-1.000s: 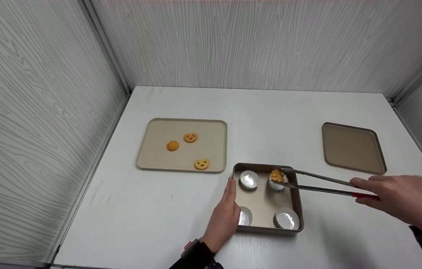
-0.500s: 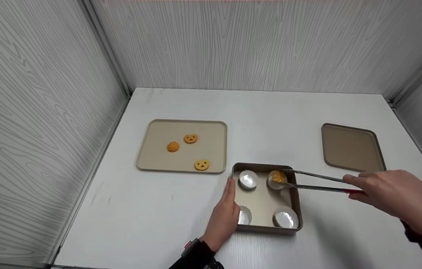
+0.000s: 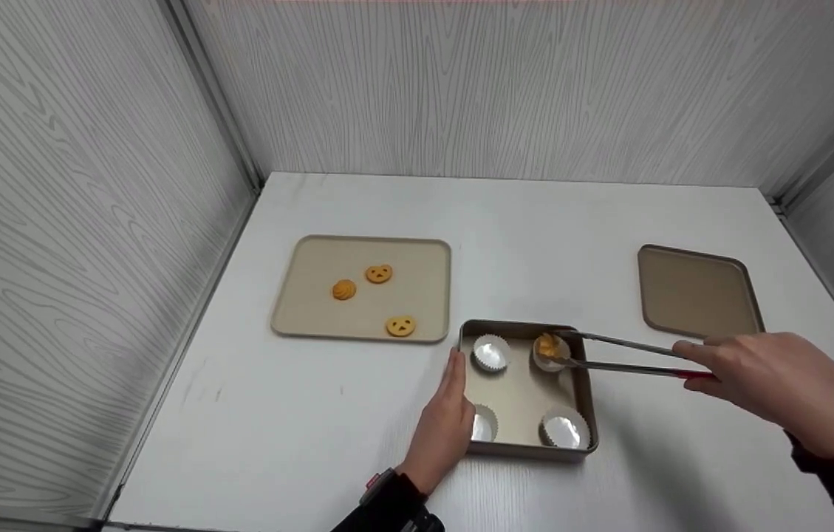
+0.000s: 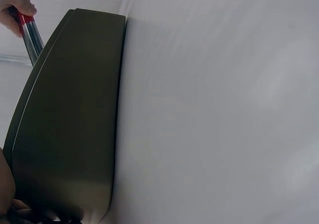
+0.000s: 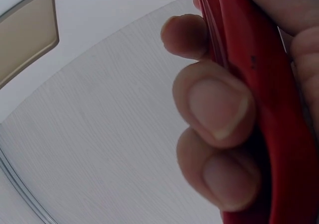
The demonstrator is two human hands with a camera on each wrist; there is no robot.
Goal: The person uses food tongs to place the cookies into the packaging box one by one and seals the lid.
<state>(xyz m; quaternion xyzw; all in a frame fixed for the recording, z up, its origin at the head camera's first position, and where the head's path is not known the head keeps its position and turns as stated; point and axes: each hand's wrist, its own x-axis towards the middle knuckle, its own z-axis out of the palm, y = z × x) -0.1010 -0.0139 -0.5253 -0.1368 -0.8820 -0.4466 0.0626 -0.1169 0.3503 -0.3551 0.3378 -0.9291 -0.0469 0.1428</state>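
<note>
Centrally, a square metal baking pan [image 3: 522, 403] with raised, dull bronze walls is steadied by the left hand [image 3: 443, 423], whose straight fingers are pressed flat against its left wall. Four pleated, silvery foil cups are held in the pan; the near-left cup [image 3: 485, 424] is half hidden behind the hand. Slim steel tongs [image 3: 623, 356] with red grips are gripped by the curled fingers of the right hand [image 3: 771, 388], and their tips are closed narrowly around a ridged orange cookie [image 3: 549, 345] resting in the far-right cup [image 3: 551, 356]. Whether the cookie is already released cannot be told. Three more cookies lie on a smooth beige tray [image 3: 313, 295], round-cornered, to the left; a darker flat tray [image 3: 697, 292] sits well apart.
</note>
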